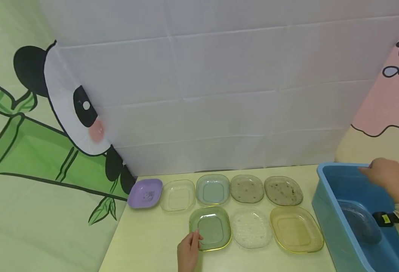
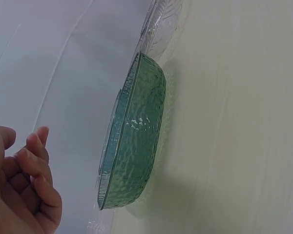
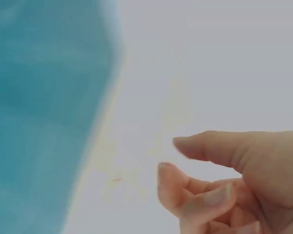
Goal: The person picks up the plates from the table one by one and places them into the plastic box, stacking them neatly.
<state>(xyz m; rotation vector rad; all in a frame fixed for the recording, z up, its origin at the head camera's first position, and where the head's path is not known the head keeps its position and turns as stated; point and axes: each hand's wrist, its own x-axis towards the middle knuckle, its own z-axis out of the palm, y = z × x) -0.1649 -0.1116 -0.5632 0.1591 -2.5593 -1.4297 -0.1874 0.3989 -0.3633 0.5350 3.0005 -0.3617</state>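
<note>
My left hand (image 1: 189,250) is over the near left corner of the green square dish (image 1: 214,228). In the left wrist view its loosely curled fingers (image 2: 36,163) are apart from the dish, with nothing between them. Over the far right part of the blue bin (image 1: 338,226) hovers my right hand (image 1: 387,175). The right wrist view has its thumb and bent fingers (image 3: 171,187) spaced apart, holding nothing. Inside the bin lies a clear dish (image 1: 360,223).
Beside the green dish are a clear dish (image 1: 251,228) and a yellow dish (image 1: 296,229). Behind them runs a row: a purple dish (image 1: 145,193), a clear one (image 1: 177,195), a pale blue one (image 1: 213,189) and two speckled ones (image 1: 247,189). A printed cloth (image 1: 219,94) hangs behind the table.
</note>
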